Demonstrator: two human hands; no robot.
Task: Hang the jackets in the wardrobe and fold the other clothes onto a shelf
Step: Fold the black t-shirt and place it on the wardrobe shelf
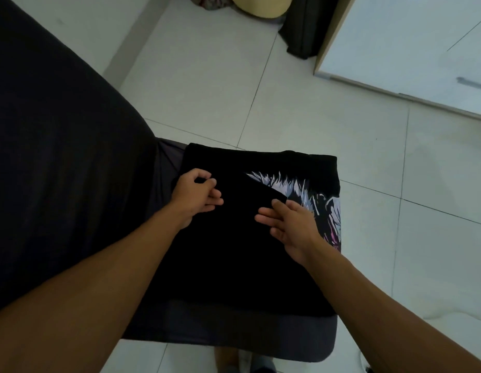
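Note:
A black T-shirt with a white and pink print lies spread over the corner of a bed. One black flap is folded across the print. My left hand sits at the shirt's left side, and its curled fingers pinch the black cloth. My right hand rests on the shirt beside the folded flap's corner, fingers straight and spread.
The dark grey bed fills the left side. White floor tiles lie beyond it. A white wardrobe door with a handle stands at the upper right. A dark curtain and a yellow basket are at the top.

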